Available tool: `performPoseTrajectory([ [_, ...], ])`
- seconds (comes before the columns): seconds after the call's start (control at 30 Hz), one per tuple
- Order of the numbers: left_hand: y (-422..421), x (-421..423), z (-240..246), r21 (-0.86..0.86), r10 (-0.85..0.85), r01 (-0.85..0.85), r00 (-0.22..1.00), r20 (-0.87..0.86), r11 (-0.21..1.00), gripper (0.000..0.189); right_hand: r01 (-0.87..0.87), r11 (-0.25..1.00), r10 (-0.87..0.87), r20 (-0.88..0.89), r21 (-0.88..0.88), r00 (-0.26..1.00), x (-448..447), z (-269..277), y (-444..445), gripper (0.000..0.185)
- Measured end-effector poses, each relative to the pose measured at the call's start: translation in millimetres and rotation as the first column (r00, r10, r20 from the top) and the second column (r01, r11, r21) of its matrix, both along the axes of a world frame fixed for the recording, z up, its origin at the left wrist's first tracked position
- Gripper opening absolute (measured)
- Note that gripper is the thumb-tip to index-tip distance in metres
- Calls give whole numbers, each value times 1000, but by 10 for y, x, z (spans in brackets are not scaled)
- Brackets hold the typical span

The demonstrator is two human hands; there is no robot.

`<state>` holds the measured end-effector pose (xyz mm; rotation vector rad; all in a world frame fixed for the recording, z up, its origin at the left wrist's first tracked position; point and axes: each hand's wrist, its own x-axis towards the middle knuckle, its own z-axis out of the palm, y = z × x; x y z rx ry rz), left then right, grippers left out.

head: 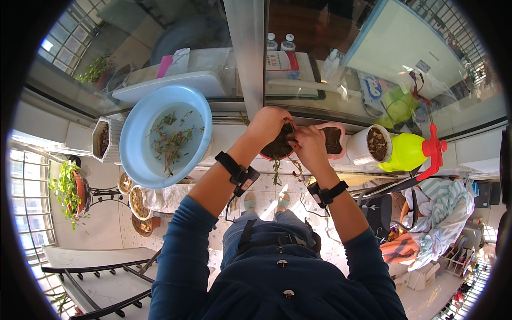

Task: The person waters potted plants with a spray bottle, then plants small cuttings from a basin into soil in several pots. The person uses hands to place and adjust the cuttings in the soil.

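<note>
A red pot of dark soil (pixel 277 145) stands on the ledge before me, partly covered by my hands. My left hand (pixel 270 123) reaches over its left side, with bent fingertips at the far rim. At the pot's right side, my right hand (pixel 311 145) has its fingers curled down at the soil. Whether either hand pinches a stem is hidden. Thin plant stems with small leaves (pixel 276 170) hang over the near rim, some of them beneath my right hand. Close by on the right is a pink pot filled with soil (pixel 333 140).
Left on the ledge, a light-blue basin (pixel 166 98) holds water and loose plant cuttings (pixel 174 142). A white pot (pixel 362 150) and a yellow-green pressure sprayer (pixel 404 152) stand right. Window glass (pixel 192 36) rises behind the ledge. A folding chair (pixel 376 214) is below right.
</note>
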<state>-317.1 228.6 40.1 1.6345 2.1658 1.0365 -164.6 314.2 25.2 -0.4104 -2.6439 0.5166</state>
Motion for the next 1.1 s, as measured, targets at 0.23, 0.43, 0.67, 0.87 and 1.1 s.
performPoseTrajectory([
  [0.23,-32,113,20,-26,130,-128,985,115,991,16,33,999,-33,-6,17,999,21,34,-18,13],
  [0.43,-44,56,56,-79,173,-184,977,-126,980,23,39,999,-39,3,14,999,33,28,-14,17],
  [0.67,-38,69,52,-113,220,-233,969,-113,966,22,-131,991,131,-65,15,989,-20,4,-87,21],
  [0.87,-52,60,-49,-31,243,-265,824,511,964,13,-72,996,73,10,-50,997,-28,13,-95,25],
  [1.1,-123,80,-41,-58,111,-271,186,976,961,39,49,999,-49,9,20,999,-150,-9,-65,38],
])
